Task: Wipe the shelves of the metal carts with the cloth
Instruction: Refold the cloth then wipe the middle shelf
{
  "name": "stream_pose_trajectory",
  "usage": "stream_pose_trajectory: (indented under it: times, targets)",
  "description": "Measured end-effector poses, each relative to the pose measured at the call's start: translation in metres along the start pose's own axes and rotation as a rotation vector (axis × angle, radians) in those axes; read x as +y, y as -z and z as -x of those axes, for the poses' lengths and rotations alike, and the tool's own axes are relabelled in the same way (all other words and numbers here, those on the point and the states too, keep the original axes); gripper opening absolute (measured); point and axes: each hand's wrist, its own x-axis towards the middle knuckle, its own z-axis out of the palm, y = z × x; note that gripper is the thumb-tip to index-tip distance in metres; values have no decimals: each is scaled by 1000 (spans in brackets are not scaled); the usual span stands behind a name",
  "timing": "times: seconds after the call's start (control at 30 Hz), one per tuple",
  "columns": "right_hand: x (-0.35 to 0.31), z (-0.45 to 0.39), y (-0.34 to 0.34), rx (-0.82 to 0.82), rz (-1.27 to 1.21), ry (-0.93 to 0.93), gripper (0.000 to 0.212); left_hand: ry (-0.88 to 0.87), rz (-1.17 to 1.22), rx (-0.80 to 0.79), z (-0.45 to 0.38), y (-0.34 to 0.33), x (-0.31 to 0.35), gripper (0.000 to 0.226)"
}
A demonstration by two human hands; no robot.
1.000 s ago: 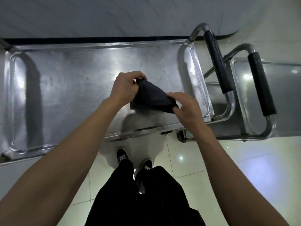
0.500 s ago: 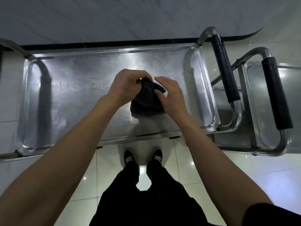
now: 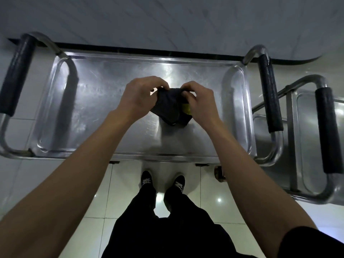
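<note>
Both hands bunch a dark cloth above a steel cart's top shelf.

L to R: black foam-wrapped handle at cart's left end; scuffed stainless-steel tray shelf; left hand and right hand, fingers curled, each pinching the top edge of the dark grey cloth w/ yellow patch, which hangs over shelf centre; second black-padded handle; neighbouring metal cart w/ its own padded handle just beside, at right.
</note>
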Motion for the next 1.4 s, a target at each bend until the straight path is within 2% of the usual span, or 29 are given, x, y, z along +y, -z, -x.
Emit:
stream_pose_trajectory:
  times: [0.1,0.2,0.3,0.4,0.53,0.67,0.8,0.87,0.97,1.17,1.4]
  targets:
    - [3,5,-1,-16,-2,16,16,70,38,-21,7,-7,-3,39]
    - [7,10,0,-52,-19,17,20,215,167,-31,12,-14,-9,47]
    - [10,13,1,-77,14,59,21,306,268,-139,9,-22,-12,31]
    - [14,15,0,-64,31,77,20,279,196,-340,7,-31,-14,33]
    - [18,18,-5,-80,51,85,19,185,73,-399,6,-41,-15,20]
    - [31,29,-10,-96,7,-10,21,145,1,-350,11,-39,-13,17]
    - [46,41,-13,-211,19,-138,34,125,55,-283,19,-31,-13,19]
    - [46,42,-19,-244,42,-144,28,130,61,-256,23,-27,-14,19]
    - [39,38,-25,-187,23,-166,23,149,45,-228,28,-19,-19,17]
    - [17,19,-20,-39,35,-30,19,158,59,-43,20,2,-28,17]
    - [-5,14,-5,-35,32,64,18,143,108,54,19,17,-14,16]
